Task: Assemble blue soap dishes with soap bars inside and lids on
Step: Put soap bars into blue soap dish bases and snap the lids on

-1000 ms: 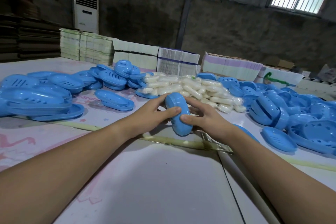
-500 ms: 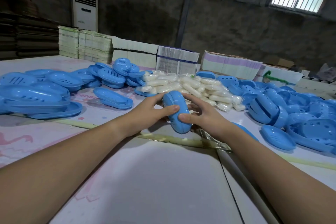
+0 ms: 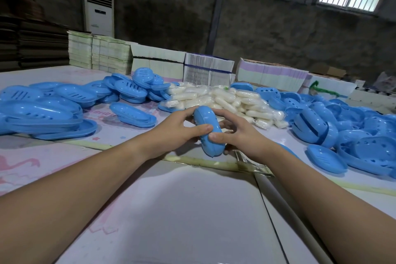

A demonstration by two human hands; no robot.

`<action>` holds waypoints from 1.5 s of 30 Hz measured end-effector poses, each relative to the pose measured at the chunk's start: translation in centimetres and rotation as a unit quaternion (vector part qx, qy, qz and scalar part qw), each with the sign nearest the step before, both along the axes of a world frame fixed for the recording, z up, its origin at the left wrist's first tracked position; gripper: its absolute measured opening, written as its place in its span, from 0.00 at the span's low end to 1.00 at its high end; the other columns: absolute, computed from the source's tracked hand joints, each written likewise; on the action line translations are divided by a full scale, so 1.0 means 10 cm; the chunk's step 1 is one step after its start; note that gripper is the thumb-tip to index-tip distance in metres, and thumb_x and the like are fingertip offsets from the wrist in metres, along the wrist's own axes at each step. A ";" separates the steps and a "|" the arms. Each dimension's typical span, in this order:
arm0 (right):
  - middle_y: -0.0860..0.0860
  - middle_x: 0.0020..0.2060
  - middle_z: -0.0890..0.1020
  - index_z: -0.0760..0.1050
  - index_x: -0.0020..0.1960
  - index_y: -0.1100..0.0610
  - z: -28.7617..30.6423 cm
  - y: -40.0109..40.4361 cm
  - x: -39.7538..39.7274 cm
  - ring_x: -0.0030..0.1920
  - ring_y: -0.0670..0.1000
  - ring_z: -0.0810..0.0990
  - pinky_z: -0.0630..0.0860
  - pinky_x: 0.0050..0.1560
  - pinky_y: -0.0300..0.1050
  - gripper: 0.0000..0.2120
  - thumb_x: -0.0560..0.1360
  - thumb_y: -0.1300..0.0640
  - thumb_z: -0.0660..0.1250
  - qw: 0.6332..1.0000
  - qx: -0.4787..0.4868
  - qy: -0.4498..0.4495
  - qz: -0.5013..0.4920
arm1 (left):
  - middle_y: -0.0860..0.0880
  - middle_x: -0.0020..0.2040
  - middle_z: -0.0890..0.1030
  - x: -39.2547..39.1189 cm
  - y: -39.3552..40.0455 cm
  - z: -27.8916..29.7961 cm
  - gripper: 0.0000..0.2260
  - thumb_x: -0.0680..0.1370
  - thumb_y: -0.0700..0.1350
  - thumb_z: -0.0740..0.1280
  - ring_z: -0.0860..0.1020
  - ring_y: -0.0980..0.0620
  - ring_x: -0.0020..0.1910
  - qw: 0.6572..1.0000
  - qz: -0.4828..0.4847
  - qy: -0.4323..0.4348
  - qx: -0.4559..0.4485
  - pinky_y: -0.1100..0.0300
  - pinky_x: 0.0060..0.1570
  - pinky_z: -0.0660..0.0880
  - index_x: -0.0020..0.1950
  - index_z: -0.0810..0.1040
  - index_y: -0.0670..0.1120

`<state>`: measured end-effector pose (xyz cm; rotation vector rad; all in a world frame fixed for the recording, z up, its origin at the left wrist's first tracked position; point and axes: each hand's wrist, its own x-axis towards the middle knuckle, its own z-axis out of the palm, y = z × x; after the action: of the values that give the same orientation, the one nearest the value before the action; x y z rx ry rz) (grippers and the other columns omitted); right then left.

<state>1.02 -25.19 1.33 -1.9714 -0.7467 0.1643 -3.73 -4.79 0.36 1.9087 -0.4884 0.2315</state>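
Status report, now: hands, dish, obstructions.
Left hand and right hand both gripping closed blue soap dish. Held above table. Nothing in the way.

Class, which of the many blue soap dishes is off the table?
The closed blue soap dish, held between the left hand and right hand; all others lie in piles.

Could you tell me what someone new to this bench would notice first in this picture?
First, the closed blue soap dish at the centre, gripped between the left hand and right hand. Behind it lies a heap of wrapped white soap bars. Piles of blue dish parts flank it, on the left and right.
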 end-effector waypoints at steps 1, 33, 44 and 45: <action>0.51 0.54 0.81 0.71 0.66 0.36 -0.01 0.01 0.00 0.47 0.51 0.84 0.80 0.42 0.50 0.29 0.69 0.47 0.77 1.000 0.004 0.001 0.001 | 0.47 0.60 0.81 0.00 0.00 0.00 0.18 0.80 0.47 0.70 0.78 0.55 0.59 1.000 0.002 0.004 -0.012 0.68 0.54 0.76 0.69 0.77 0.51; 0.41 0.46 0.81 0.77 0.60 0.49 -0.01 0.02 0.05 0.45 0.45 0.79 0.77 0.47 0.44 0.14 0.75 0.55 0.70 0.983 -0.010 -0.179 -0.048 | 0.58 0.51 0.84 0.29 0.25 -0.21 0.15 0.74 0.49 0.77 0.81 0.58 0.54 0.997 0.059 0.014 -0.051 0.60 0.51 0.79 0.59 0.79 0.54; 0.43 0.49 0.82 0.78 0.57 0.41 0.26 -0.10 -0.08 0.52 0.50 0.82 0.81 0.53 0.49 0.15 0.71 0.41 0.68 1.000 -0.007 -0.001 0.023 | 0.62 0.52 0.82 0.23 0.17 -0.12 0.18 0.69 0.48 0.81 0.80 0.60 0.55 0.994 0.037 -0.101 0.014 0.58 0.56 0.77 0.52 0.77 0.62; 0.42 0.50 0.82 0.78 0.57 0.38 0.28 -0.09 -0.09 0.52 0.49 0.82 0.80 0.53 0.50 0.14 0.72 0.40 0.67 0.999 -0.018 0.004 0.032 | 0.63 0.52 0.82 0.21 0.14 -0.12 0.19 0.69 0.49 0.81 0.79 0.61 0.56 0.993 0.033 -0.115 0.014 0.61 0.55 0.74 0.52 0.77 0.63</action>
<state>0.08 -26.08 4.17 -1.9815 -0.8064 0.2247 -1.60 -3.35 -0.85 1.9361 -0.5853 0.4935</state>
